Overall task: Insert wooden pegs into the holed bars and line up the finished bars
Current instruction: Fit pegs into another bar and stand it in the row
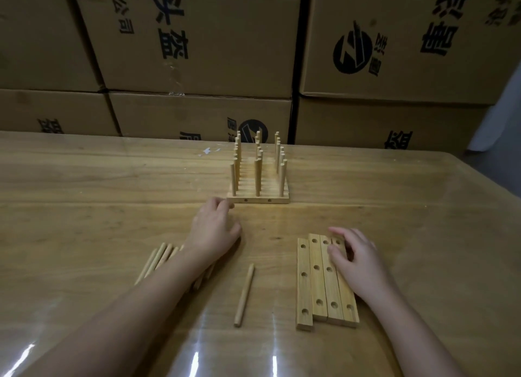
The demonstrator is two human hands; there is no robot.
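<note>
L hand (pixel 214 230) is stretching fwd, palm down w/ fingers curling under, while R hand (pixel 358 259) is lying palm-down, fingers spreading.

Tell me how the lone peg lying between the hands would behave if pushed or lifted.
The lone peg is round and lies flat on the glossy table, so a sideways push would probably roll it. It looks like solid wood, likely stiff and light. Thin and smooth, it might slip from a loose pinch.

On the wooden desk (pixel 112 184), the finished pegged wooden bars (pixel 258 199) stand at 12 o'clock. Four empty holed wooden bars (pixel 317 286) lie side by side at 4 o'clock, one loose wooden peg (pixel 244 294) at 6, a pile of wooden pegs (pixel 158 259) at 8. Stacked cardboard boxes (pixel 197 52) stand behind the desk.
</note>
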